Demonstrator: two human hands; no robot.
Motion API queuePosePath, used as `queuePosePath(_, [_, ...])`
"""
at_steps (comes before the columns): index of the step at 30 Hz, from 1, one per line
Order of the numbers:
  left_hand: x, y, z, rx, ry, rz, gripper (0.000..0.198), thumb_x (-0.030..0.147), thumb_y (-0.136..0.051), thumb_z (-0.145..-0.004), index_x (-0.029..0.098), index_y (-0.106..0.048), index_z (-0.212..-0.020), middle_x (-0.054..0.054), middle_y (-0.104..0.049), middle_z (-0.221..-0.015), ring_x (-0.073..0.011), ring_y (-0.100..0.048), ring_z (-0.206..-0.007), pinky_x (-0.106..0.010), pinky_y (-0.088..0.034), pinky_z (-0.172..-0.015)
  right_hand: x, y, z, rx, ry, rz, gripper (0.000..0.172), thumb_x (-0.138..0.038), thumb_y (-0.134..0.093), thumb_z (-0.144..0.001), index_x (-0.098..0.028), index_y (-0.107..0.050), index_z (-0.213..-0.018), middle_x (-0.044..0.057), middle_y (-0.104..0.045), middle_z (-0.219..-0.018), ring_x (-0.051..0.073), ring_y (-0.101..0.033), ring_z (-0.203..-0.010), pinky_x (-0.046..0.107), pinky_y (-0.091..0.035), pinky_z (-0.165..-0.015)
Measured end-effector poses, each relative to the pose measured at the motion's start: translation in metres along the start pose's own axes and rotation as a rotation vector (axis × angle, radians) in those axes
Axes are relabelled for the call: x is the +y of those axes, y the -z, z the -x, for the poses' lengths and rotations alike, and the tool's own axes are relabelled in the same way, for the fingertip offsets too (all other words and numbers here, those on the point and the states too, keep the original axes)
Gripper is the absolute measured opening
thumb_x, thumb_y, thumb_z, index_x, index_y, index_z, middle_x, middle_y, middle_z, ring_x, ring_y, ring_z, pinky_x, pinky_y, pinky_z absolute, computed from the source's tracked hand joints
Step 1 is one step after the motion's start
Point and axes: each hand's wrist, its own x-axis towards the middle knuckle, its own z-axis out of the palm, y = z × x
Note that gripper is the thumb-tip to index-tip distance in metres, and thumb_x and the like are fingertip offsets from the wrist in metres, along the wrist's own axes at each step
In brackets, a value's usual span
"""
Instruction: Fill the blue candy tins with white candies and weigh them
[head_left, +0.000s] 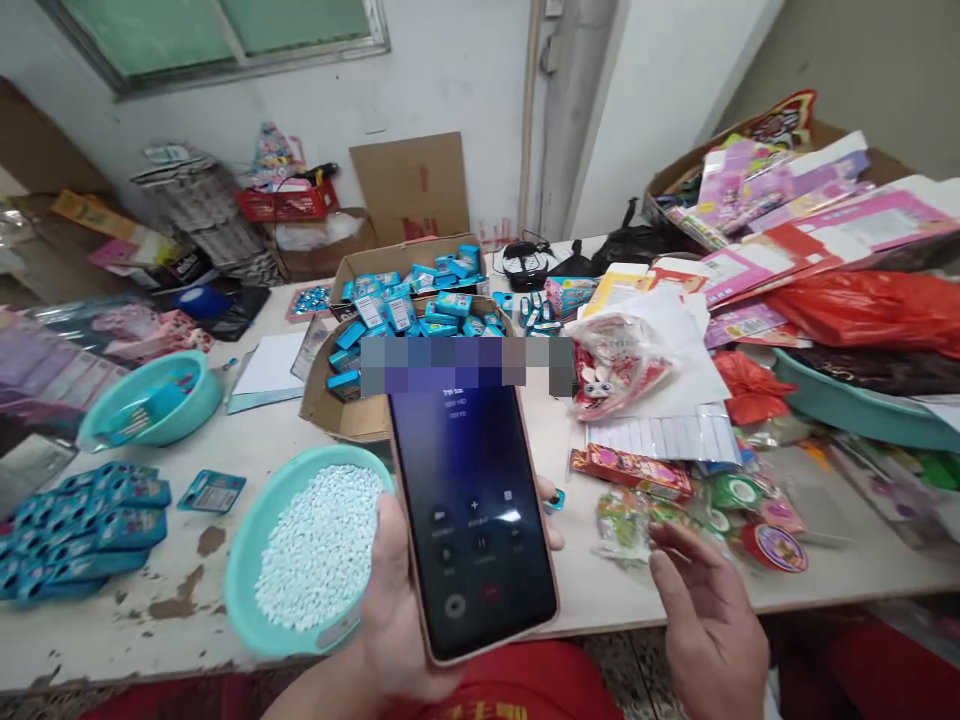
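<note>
A smartphone (480,540) is upright in my left hand (397,590), its screen toward me with call buttons showing. The thumb lies along the phone's left edge and fingertips show at its right edge. My right hand (709,615) hangs by the table's front edge with its fingers loosely curled and thumb apart, holding nothing. Just beyond its fingertips lies a clear packet with green and orange contents (622,520). Left of the phone is a turquoise basin (244,590) full of small pale pieces (322,540).
Cardboard boxes (319,395) of small blue packs stand behind the phone. More blue packs (90,525) are piled at the left, near a second basin (202,415). Flat cartons, red bags (877,310) and plastic packets cover the right side.
</note>
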Motion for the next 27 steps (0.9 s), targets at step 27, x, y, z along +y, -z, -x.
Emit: queuePosePath(27, [-0.008, 0.018, 0.003, 0.038, 0.289, 0.181, 0.079, 0.067, -0.026, -0.088, 0.004, -0.06, -0.12, -0.018, -0.069, -0.099, -0.026, -0.065, -0.095, -0.036, -0.041, -0.093, -0.105, -0.029, 0.036, -0.343, 1.136, 0.388, 0.03, -0.047, -0.072, -0.075, -0.027, -0.051, -0.072, -0.007, -0.074, -0.079, 0.016, -0.062, -0.102, 0.032, -0.048, -0.094])
